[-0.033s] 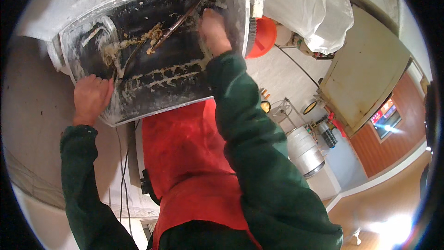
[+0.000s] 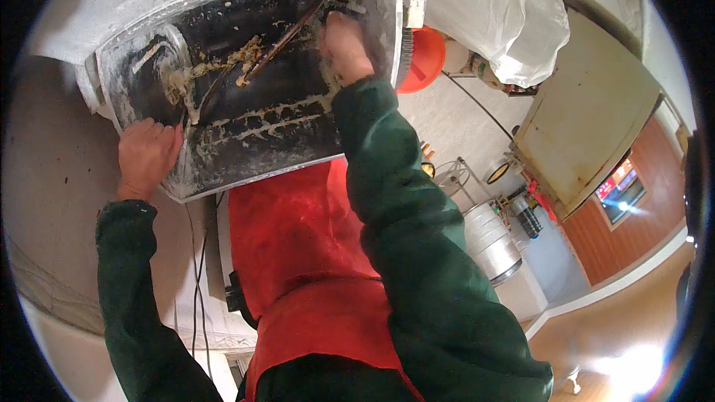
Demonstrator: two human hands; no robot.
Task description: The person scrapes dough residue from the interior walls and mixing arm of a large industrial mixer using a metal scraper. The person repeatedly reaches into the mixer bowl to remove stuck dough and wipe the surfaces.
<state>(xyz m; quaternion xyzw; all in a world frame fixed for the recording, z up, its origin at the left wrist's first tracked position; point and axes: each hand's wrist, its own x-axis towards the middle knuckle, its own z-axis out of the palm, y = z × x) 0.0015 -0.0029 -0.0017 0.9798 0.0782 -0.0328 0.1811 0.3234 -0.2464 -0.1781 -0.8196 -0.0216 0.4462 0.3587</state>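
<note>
In front of me is a dough mixer's metal trough [image 2: 261,130], dark inside and smeared with white flour and dried dough. A metal mixing bar [image 2: 287,41] runs slantwise across it, and lumps of dough [image 2: 246,59] stick beside the bar. My left hand [image 2: 149,152] is closed over the trough's rim at the near left corner. Inside the trough, close to its right wall, my right hand [image 2: 346,48] is closed against the floury surface. Its fingertips are hidden, so whatever it holds does not show.
Beyond the trough's right side are a red basin [image 2: 423,59] and a white plastic bag [image 2: 514,22]. A metal drum [image 2: 491,242] stands lower at the right, near a cream-coloured panel [image 2: 588,112]. Dark cables [image 2: 199,290] hang at my left, beside my red apron [image 2: 298,253].
My right hand has shifted very slightly toward the far side of the trough. My left hand stays on the rim.
</note>
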